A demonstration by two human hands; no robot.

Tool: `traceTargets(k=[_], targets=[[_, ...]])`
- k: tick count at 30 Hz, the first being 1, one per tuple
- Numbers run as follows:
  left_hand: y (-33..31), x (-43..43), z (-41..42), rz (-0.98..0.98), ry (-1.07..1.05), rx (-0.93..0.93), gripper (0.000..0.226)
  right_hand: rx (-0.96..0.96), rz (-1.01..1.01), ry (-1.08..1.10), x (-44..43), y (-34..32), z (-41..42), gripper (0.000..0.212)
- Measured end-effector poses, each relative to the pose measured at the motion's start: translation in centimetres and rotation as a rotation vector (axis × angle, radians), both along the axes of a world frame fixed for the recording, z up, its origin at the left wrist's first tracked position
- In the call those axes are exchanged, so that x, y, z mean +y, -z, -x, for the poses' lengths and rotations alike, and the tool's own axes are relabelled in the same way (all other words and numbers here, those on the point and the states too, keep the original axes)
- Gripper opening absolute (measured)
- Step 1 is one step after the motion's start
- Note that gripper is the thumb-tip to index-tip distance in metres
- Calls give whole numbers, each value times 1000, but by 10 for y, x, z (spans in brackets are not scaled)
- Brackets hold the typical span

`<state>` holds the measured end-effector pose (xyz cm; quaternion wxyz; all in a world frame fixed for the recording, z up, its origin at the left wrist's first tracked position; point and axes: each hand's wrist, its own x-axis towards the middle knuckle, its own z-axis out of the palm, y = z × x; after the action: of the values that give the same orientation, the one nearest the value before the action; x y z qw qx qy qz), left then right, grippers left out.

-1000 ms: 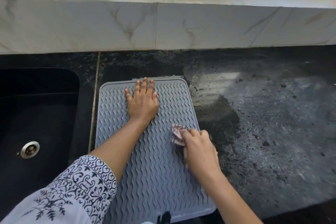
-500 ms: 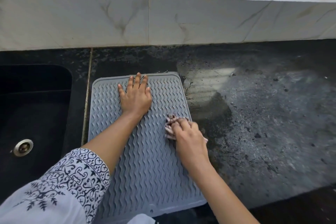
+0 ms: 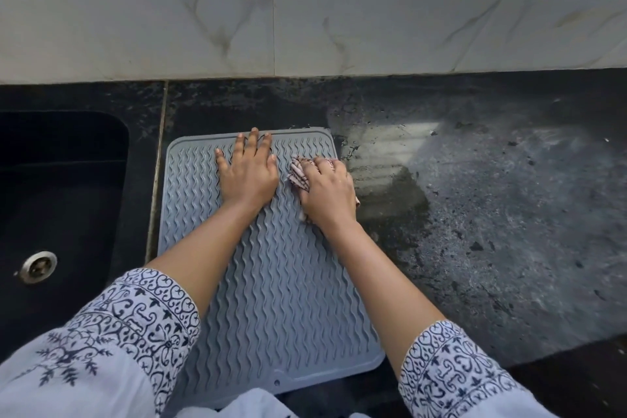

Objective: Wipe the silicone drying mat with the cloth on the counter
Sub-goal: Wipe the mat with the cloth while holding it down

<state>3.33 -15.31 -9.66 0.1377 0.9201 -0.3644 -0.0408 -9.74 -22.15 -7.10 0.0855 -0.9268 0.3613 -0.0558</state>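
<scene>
the grey silicone drying mat lies flat on the dark counter, right of the sink. it seems soft and bendy, so it can slide. at its far end the left hand presses down flat, holding nothing, while the right hand grips the bunched cloth, light and limp.

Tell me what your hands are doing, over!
Left hand flat on the silicone mat, pressing it down. Right hand grips the cloth at the mat's far right corner. Only hands and cloth on the mat.
</scene>
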Motion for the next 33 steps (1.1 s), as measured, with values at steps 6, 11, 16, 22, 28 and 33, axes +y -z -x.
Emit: traceTargets(k=[6, 11, 16, 22, 28, 33], targets=[[-2, 0, 1, -12, 2, 9, 53, -28, 2, -72, 52, -12, 68, 38], [-4, 1, 2, -19, 5, 9, 53, 30, -155, -113, 92, -41, 125, 46], [-2, 1, 1, -20, -3, 6, 53, -162, -64, 61, 37, -27, 42, 43], [0, -1, -1, -34, -10, 3, 53, -116, 55, -2, 42, -1, 53, 36], [-1, 0, 0, -37, 11, 20, 53, -56, -55, -83, 98, -23, 134, 45], [-2, 1, 0, -41, 12, 20, 54, -181, -26, 92, 57, -26, 69, 47]])
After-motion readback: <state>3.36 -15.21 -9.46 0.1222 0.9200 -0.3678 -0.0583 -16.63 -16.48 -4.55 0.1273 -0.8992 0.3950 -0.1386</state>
